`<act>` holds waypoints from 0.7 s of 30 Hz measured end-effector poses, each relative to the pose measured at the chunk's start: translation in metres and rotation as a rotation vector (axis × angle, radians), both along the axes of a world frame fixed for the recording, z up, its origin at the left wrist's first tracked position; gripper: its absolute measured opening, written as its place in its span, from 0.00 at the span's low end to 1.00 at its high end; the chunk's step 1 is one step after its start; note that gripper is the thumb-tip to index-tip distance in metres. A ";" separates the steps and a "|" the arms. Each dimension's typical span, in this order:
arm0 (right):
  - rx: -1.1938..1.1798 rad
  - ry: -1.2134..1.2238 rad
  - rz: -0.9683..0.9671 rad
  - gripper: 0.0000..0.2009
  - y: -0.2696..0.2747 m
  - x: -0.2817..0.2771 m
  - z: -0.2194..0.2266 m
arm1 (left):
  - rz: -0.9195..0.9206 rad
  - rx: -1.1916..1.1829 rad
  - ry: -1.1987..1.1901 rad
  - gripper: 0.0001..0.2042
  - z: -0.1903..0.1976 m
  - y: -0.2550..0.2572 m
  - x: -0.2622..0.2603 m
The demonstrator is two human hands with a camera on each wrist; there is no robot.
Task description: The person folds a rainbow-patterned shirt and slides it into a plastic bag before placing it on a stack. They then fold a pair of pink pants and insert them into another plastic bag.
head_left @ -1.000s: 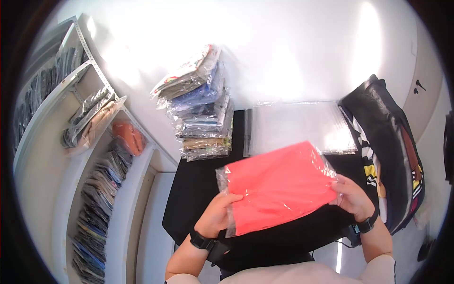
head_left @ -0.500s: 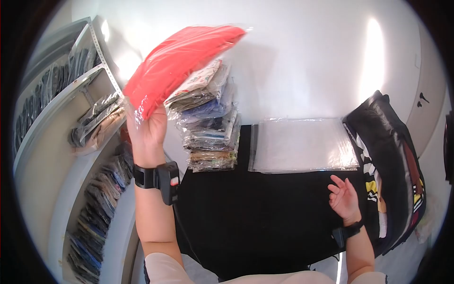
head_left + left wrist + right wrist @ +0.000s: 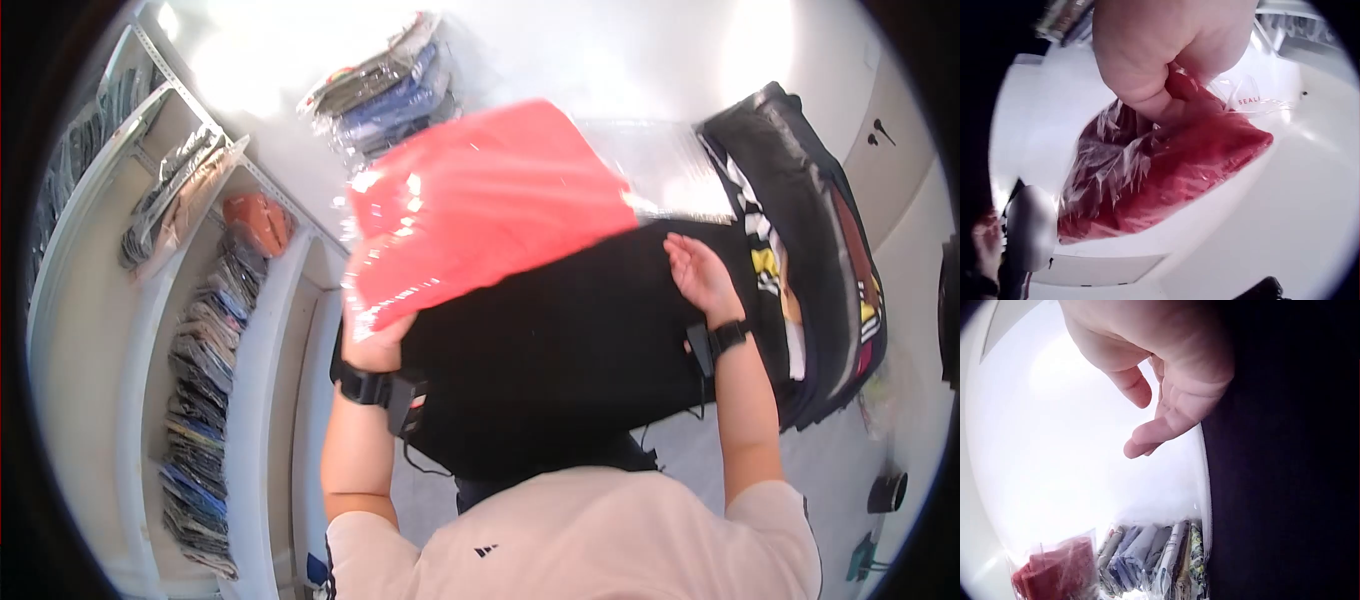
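A coral-red folded garment in a clear plastic bag [image 3: 490, 195] is held up over the black table [image 3: 560, 340]. My left hand [image 3: 375, 340] grips its near left corner; in the left wrist view the thumb and fingers of that hand [image 3: 1172, 56] pinch the bagged garment [image 3: 1172, 175], printed lettering showing on the plastic. Apart from the bag, my right hand [image 3: 703, 275] hovers above the table's right part, holding nothing. Its fingers hang loosely bent in the right wrist view, where the hand [image 3: 1166, 381] is above the bagged red garment [image 3: 1060, 569].
Behind the red bag stands a pile of bagged garments [image 3: 390, 100]. Flat clear bags [image 3: 680, 170] lie at the table's back. A black case with clothes [image 3: 800, 200] is at the right, and shelves of bagged clothes [image 3: 205, 370] line the left.
The bagged red garment went from both hands to my left hand alone, rose up and left beside the pile, then came back lower and rightward. My right hand let go of it. The head view has shifted.
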State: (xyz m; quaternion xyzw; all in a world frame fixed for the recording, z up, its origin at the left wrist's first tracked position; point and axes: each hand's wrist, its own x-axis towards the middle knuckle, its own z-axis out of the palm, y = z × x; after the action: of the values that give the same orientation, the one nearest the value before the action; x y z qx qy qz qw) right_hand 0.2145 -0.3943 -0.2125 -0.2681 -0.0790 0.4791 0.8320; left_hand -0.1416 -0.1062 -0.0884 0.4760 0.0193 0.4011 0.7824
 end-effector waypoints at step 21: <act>-0.075 -0.096 0.017 0.15 -0.006 -0.007 0.001 | -0.440 -0.318 0.646 0.19 -0.083 0.030 0.018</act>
State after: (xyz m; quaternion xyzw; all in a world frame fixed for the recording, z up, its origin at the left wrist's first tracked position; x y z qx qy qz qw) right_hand 0.2075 -0.4000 -0.2111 -0.3212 -0.1032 0.4752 0.8126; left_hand -0.1240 -0.0767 -0.1714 0.4433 0.2230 0.0465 0.8669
